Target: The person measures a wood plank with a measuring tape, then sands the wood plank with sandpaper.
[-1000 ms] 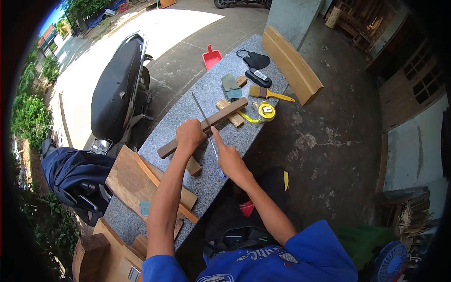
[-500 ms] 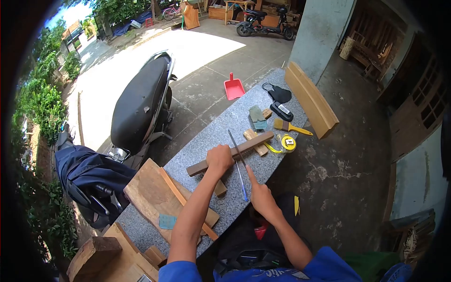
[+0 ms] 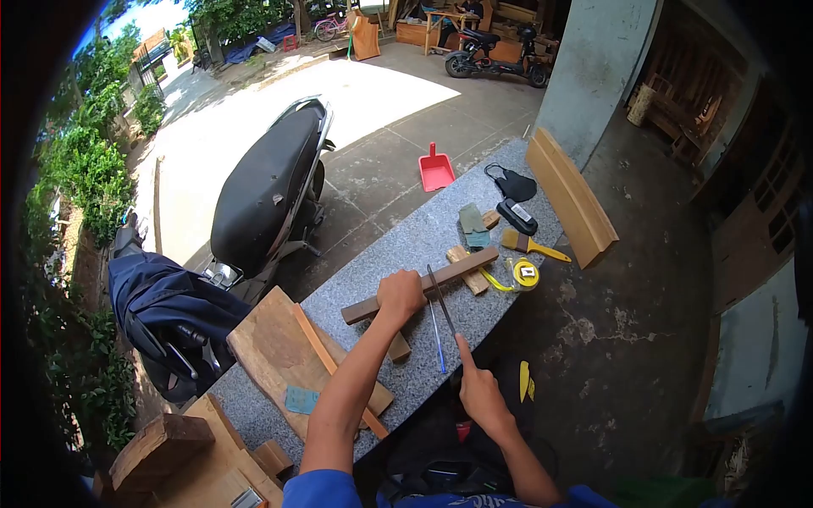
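"How is this step being done well?"

"Probably by pressing the dark wooden bar [image 3: 460, 271] firmly onto its supports, holding the long thin tool [image 3: 444, 301] level, and minding the knuckles just beside it."

"Where is the bar lying?"

"It is slanting over the granite table [image 3: 364, 271], crossing a right block [image 3: 478, 284] and apparently resting on a left block [image 3: 398, 348] too. The tool is crossing its top."

"And the fingers?"

"The left hand [image 3: 402, 294] is gripping the bar from above, fingers curling narrowly, tips hiding. The right hand [image 3: 485, 398] is grasping the tool's near end, index finger pointing along it, the others folding in."
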The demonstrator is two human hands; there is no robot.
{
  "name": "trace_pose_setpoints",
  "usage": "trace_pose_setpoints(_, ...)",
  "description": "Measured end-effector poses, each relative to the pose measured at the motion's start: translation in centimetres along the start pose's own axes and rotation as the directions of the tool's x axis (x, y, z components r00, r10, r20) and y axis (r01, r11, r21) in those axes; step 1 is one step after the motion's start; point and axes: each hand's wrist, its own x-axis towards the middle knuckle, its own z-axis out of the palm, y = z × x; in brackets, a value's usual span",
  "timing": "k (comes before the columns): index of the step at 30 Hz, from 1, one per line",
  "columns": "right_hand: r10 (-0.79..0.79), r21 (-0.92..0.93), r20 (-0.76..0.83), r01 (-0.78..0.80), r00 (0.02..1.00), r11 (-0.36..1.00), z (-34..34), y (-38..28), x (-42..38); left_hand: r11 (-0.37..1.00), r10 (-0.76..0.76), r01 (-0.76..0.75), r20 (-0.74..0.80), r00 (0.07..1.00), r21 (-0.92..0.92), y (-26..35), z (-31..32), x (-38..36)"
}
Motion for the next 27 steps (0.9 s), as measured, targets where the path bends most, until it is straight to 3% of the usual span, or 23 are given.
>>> trace_pose_setpoints(3, -0.015, 0.019, -0.03, 0.016, 0.999, 1.0, 1.1, -0.1, 3.9, 0.999, 0.033, -0.033, 0.005, 0.999, 0.016, -0.3, 0.5, -0.5)
trace_pose_setpoints(6, -0.149, 0.058, -0.147, 0.159, 0.978, 0.986, 1.8, -0.1, 10.4, 1.0, 0.007, -0.007, -0.008, 1.0, 0.001, -0.4, 0.5, 0.0)
trace_pose_setpoints(7, -0.103, 0.072, -0.105, 0.111, 0.989, 0.991, 1.8, -0.1, 10.5, 1.0, 0.008, -0.008, 0.003, 1.0, -0.001, -0.4, 0.5, 0.0)
trace_pose_setpoints(9, -0.077, 0.015, -0.118, 0.079, 0.99, 0.997, 1.9, 0.0, 6.8, 1.0, 0.011, -0.01, 0.013, 1.0, -0.004, -0.1, 0.1, -0.2)
trace_pose_setpoints(11, 0.0, 0.073, -0.052, 0.004, 0.999, 0.997, 1.5, 1.0, 0.8, 0.999, 0.011, -0.012, 0.009, 1.0, 0.03, -0.4, 0.3, 0.1)
trace_pose_setpoints(14, 0.042, 0.141, -0.041, -0.035, 0.998, 0.989, 0.8, 1.2, -1.7, 0.999, 0.029, -0.028, -0.018, 0.999, 0.039, -0.3, 0.8, -0.2)
trace_pose_setpoints(16, 0.021, 0.04, 0.007, -0.021, 1.0, 0.999, 0.2, 0.3, 1.5, 0.997, 0.048, -0.046, -0.031, 0.998, 0.057, -0.5, 1.0, -0.1)
trace_pose_setpoints(18, -0.103, 0.034, -0.1, 0.107, 0.99, 0.994, 1.2, 0.6, 6.7, 0.998, 0.024, -0.023, -0.019, 1.0, 0.05, -0.3, 0.8, 0.0)
trace_pose_setpoints(21, -0.092, -0.007, -0.116, 0.092, 0.989, 0.996, 1.7, 0.0, 8.7, 0.999, -0.03, 0.03, -0.025, 0.999, 0.014, -0.2, 0.5, 0.1)
trace_pose_setpoints(27, 0.024, 0.069, -0.013, -0.023, 1.0, 0.997, 0.6, 1.8, -2.7, 0.997, -0.019, 0.019, 0.006, 1.0, 0.073, -0.3, 0.6, 0.5)
